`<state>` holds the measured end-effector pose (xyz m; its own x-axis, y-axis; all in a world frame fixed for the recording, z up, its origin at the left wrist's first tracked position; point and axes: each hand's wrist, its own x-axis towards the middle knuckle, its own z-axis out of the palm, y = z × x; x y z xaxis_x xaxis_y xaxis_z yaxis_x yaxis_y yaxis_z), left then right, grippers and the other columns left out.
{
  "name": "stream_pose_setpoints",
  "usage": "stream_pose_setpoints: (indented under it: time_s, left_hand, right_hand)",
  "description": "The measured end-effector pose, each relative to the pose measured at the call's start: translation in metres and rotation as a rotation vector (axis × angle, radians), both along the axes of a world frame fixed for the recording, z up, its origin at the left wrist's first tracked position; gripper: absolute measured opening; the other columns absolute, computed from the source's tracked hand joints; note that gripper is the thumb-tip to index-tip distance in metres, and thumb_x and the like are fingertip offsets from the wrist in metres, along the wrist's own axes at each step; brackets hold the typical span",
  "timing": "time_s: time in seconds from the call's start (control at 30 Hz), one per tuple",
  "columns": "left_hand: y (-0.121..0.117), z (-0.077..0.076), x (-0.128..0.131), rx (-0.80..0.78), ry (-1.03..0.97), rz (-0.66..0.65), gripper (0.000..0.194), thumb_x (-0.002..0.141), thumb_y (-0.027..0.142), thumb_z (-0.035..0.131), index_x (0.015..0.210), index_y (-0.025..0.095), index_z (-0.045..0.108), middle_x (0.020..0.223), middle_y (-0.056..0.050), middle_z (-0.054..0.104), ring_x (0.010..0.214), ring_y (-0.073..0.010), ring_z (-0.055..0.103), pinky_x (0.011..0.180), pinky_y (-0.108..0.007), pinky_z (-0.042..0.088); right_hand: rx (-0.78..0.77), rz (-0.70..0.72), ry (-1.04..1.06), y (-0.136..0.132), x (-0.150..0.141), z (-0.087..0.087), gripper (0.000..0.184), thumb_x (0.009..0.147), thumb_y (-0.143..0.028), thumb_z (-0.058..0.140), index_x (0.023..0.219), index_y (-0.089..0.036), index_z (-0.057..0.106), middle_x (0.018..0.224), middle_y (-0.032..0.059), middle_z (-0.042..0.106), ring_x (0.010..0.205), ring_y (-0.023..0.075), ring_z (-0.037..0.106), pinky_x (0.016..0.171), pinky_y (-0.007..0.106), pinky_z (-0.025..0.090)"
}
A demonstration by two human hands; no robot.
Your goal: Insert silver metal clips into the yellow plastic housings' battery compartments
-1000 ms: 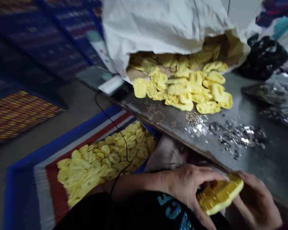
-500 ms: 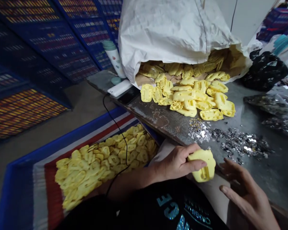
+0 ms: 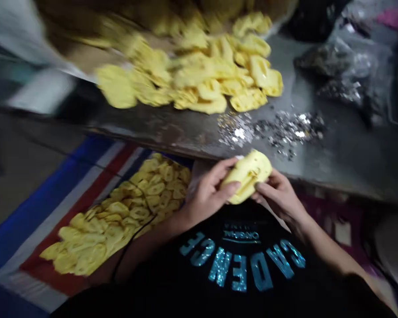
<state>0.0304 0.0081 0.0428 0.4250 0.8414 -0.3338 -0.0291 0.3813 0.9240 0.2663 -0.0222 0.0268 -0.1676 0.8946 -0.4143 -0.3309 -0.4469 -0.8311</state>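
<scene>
Both my hands hold one yellow plastic part (image 3: 248, 174) at the near edge of the grey metal table (image 3: 345, 154). My left hand (image 3: 207, 194) grips its left side, thumb and fingers closed round it. On its right side my right hand (image 3: 278, 196) pinches it with closed fingers. Just beyond the part, a scatter of small shiny metal pieces (image 3: 268, 128) lies on the table. Farther back a heap of the same yellow parts (image 3: 202, 75) spills out of a big sack, blurred by motion.
To my lower left, a striped blue, white and red bag (image 3: 53, 207) on the floor holds several more yellow parts (image 3: 126, 216). A thin black cable (image 3: 129, 245) crosses it. Clear plastic bags of dark small pieces (image 3: 345, 70) lie at the table's right back.
My right hand, open and free half a second ago, has closed on the yellow part that my left hand held alone. The view has swung down and right, blurring the sack.
</scene>
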Motion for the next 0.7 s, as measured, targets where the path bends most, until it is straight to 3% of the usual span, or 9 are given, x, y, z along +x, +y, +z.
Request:
stream_pose_setpoints:
  time_s: [0.07, 0.17, 0.27, 0.33, 0.4, 0.57, 0.7]
  left_hand:
    - [-0.002, 0.001, -0.003, -0.058, -0.012, 0.101, 0.059, 0.105, 0.043, 0.08, 0.159, 0.023, 0.066, 0.149, -0.013, 0.081, 0.126, -0.0295, 0.081, 0.104, -0.037, 0.069]
    - [0.004, -0.001, -0.006, -0.161, -0.02, 0.176, 0.048, 0.104, 0.039, 0.075, 0.149, 0.023, 0.068, 0.136, -0.012, 0.084, 0.101, -0.0254, 0.085, 0.078, -0.031, 0.07]
    - [0.01, -0.001, -0.005, -0.264, -0.036, 0.176, 0.038, 0.099, 0.043, 0.075, 0.13, 0.023, 0.071, 0.105, -0.007, 0.084, 0.064, -0.0155, 0.07, 0.043, -0.02, 0.047]
    - [0.013, -0.001, -0.003, -0.325, -0.053, 0.181, 0.033, 0.093, 0.047, 0.079, 0.113, 0.022, 0.07, 0.089, -0.004, 0.076, 0.055, -0.0132, 0.061, 0.035, -0.019, 0.037]
    - [0.015, 0.0, -0.001, -0.366, -0.062, 0.189, 0.034, 0.089, 0.047, 0.083, 0.103, 0.022, 0.065, 0.082, -0.001, 0.07, 0.055, -0.0127, 0.057, 0.035, -0.019, 0.037]
    - [0.017, -0.001, -0.001, -0.383, -0.125, 0.171, 0.036, 0.089, 0.049, 0.083, 0.1, 0.023, 0.061, 0.078, 0.002, 0.067, 0.054, -0.012, 0.058, 0.035, -0.018, 0.041]
    - [0.019, 0.005, 0.006, -0.366, -0.087, 0.21, 0.037, 0.09, 0.05, 0.081, 0.093, 0.023, 0.058, 0.071, 0.003, 0.064, 0.047, -0.0121, 0.058, 0.032, -0.019, 0.041]
  right_hand:
    - [0.082, 0.143, -0.071, -0.002, 0.009, 0.005, 0.045, 0.08, -0.05, 0.107, 0.106, -0.024, 0.082, 0.082, -0.0015, 0.081, 0.068, 0.0138, 0.073, 0.062, 0.023, 0.058]
    - [0.324, 0.081, -0.447, -0.005, 0.04, 0.014, 0.028, 0.095, -0.04, 0.097, 0.116, -0.025, 0.086, 0.102, 0.0015, 0.088, 0.086, 0.0169, 0.078, 0.075, 0.029, 0.06]
    - [0.565, -0.065, -1.01, -0.001, 0.073, 0.014, 0.006, 0.106, -0.031, 0.083, 0.107, -0.026, 0.086, 0.096, 0.0013, 0.084, 0.09, 0.0205, 0.076, 0.085, 0.037, 0.057]
    - [0.66, -0.041, -1.311, 0.008, 0.084, 0.006, 0.009, 0.109, -0.028, 0.078, 0.103, -0.027, 0.085, 0.093, 0.0019, 0.081, 0.091, 0.0231, 0.072, 0.088, 0.042, 0.053]
    - [0.711, 0.016, -1.495, 0.02, 0.085, -0.005, 0.012, 0.113, -0.031, 0.073, 0.107, -0.028, 0.084, 0.096, 0.0031, 0.081, 0.095, 0.0258, 0.071, 0.089, 0.044, 0.049]
    - [0.737, 0.077, -1.655, 0.045, 0.072, -0.023, 0.013, 0.114, -0.038, 0.072, 0.114, -0.03, 0.081, 0.106, 0.005, 0.08, 0.106, 0.0316, 0.066, 0.099, 0.051, 0.049]
    - [0.737, 0.111, -1.573, 0.05, 0.072, -0.014, 0.012, 0.112, -0.036, 0.075, 0.105, -0.029, 0.081, 0.099, 0.004, 0.079, 0.104, 0.0322, 0.069, 0.102, 0.054, 0.051]
